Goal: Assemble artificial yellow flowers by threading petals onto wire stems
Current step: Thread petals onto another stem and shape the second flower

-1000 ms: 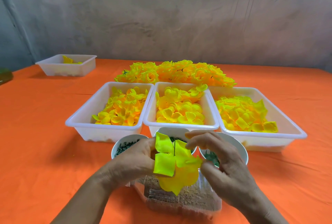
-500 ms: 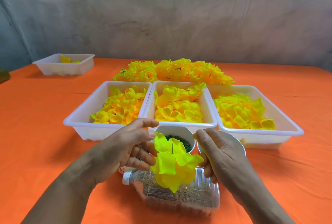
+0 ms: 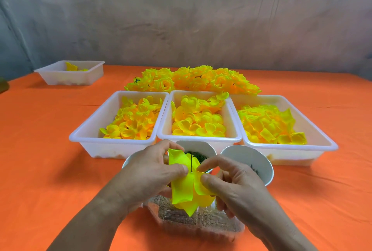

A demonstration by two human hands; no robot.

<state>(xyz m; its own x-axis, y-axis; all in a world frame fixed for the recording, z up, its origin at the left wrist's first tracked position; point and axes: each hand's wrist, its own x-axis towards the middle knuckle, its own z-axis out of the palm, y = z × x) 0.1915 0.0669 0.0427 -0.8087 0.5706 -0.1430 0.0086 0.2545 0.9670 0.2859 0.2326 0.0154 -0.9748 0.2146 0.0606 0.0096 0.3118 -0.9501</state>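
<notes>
Left hand (image 3: 149,174), right hand (image 3: 237,184) regrip petals (image 3: 181,190)

Bright, even indoor light, soft and seemingly from above right. Your left hand (image 3: 149,172) and right hand (image 3: 237,182) throw a faint, blurred shadow leftward on the orange tablecloth (image 3: 40,150). The petals (image 3: 181,188) you pinch glow oversaturated, almost neon. The wide lens bows the cloth's far edge and tilts the wall (image 3: 181,19) at the left; fine detail is slightly soft throughout
</notes>
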